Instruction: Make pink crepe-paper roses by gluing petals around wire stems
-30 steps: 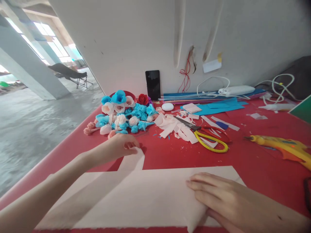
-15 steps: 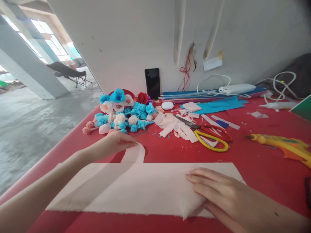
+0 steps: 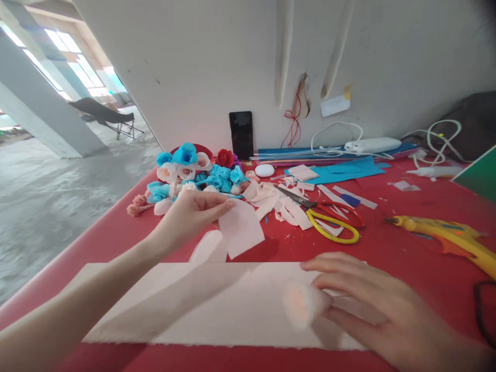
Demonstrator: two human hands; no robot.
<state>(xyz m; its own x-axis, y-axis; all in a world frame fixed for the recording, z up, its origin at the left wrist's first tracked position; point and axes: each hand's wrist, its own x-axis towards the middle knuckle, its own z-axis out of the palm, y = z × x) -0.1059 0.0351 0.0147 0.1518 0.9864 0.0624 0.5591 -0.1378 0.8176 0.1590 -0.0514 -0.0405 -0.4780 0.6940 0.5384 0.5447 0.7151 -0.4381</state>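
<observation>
My left hand pinches a pale pink crepe paper petal by its top edge, holding it up over the table. Another pale petal lies just below, at the back edge of a long pale board. Over the board's right part, my right hand has its fingers closed on a small paper flower. The flower is blurred by motion; its peach middle points left and pale paper wraps around it. Its stem end is hidden among the fingers.
Blue, pink and white paper flowers are heaped at the back left. Paper scraps lie beside scissors with yellow and red handles. A yellow glue gun is at the right. A phone leans on the wall.
My left hand has lifted a petal from the table, up and to the right. My right hand has raised and turned the paper flower, so its peach middle now shows.
</observation>
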